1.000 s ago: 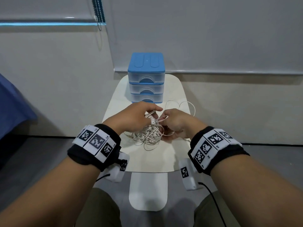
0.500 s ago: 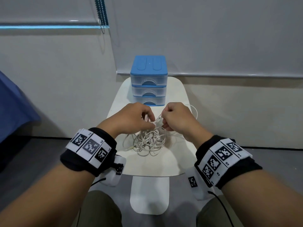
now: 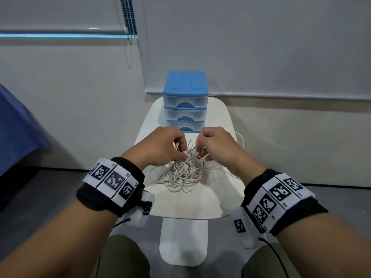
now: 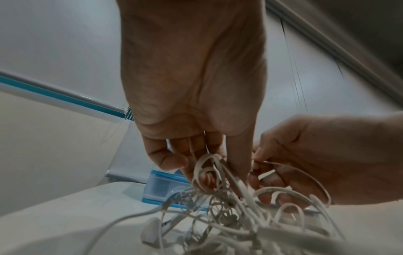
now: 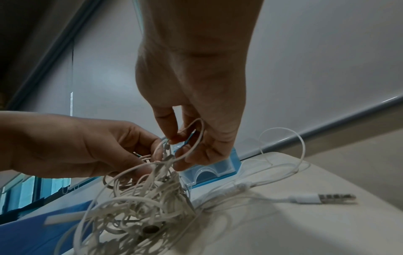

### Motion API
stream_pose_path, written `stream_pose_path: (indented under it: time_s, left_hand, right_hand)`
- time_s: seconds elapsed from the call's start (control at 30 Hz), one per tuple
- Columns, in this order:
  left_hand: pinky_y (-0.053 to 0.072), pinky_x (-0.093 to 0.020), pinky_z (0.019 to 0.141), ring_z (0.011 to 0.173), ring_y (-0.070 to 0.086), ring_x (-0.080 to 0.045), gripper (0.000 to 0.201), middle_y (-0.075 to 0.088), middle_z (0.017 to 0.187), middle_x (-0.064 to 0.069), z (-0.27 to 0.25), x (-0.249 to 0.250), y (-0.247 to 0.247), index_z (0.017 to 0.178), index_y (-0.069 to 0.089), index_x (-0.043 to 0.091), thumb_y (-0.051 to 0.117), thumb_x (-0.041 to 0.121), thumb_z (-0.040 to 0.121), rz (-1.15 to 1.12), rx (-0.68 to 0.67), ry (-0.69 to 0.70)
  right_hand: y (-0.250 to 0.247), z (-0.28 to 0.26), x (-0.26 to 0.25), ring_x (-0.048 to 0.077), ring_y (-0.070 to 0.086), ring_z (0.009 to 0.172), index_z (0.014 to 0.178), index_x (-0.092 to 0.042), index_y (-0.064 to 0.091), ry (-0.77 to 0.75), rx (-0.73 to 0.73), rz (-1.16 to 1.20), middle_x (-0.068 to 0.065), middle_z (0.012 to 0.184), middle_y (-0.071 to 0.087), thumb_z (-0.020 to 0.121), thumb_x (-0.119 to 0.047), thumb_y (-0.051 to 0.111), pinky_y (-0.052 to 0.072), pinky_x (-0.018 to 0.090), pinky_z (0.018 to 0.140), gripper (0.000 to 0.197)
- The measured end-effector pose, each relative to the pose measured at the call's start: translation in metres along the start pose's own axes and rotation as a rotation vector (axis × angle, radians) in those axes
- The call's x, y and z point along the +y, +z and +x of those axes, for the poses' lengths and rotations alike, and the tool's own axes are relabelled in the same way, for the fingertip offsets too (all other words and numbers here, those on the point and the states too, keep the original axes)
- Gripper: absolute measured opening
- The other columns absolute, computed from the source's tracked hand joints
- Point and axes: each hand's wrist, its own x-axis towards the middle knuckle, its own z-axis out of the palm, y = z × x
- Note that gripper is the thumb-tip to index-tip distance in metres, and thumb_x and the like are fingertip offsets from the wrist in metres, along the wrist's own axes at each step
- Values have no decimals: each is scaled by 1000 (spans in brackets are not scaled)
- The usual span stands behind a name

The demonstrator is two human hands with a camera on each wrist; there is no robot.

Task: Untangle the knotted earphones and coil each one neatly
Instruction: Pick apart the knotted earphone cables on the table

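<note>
Head view: the earphones lie as a white tangle on the surface, in front of the drawers. The left hand and right hand meet above the tangle, each pinching a strand at its top.

Left wrist view: thumb and fingers close on cord loops rising from the heap.

Right wrist view: thumb and forefinger pinch one loop; a plug rests on the surface to the right.
</note>
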Motion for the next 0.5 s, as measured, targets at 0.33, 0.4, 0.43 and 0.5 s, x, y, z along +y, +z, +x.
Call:
stream_pose_path:
  time_s: [0.33, 0.4, 0.43, 0.5]
  left_hand:
    - [36, -22, 59, 63, 51, -5, 24, 65, 80, 10, 1, 2, 3, 76, 67, 26, 91, 25, 76, 36, 23, 30]
    - [39, -24, 59, 63, 51, -7, 26, 64, 77, 9, 2, 3, 4, 73, 65, 25, 91, 24, 77, 29, 40, 36]
    - [40, -25, 60, 63, 51, -8, 26, 64, 76, 8, 2, 4, 5, 72, 65, 25, 90, 23, 77, 31, 47, 39]
    - [43, -28, 62, 66, 52, -9, 24, 63, 79, 7, 2, 5, 5, 73, 65, 24, 89, 22, 78, 42, 56, 45]
  right_hand:
    - [-6, -1, -5, 18, 71, 62, 83, -11, 69, -12, -56, -186, 5, 73, 74, 83, -15, 67, 53, 31, 62, 5]
    - [-5, -2, -3, 21, 71, 67, 79, -10, 71, -29, -95, -260, 3, 71, 73, 79, -14, 78, 56, 33, 66, 7]
    - [-4, -2, -3, 21, 70, 68, 79, -11, 72, -38, -111, -295, 3, 72, 73, 77, -14, 81, 57, 34, 67, 10]
    - [-3, -1, -1, 18, 67, 67, 77, -12, 73, -57, -102, -347, 3, 71, 73, 77, -11, 83, 56, 31, 67, 9]
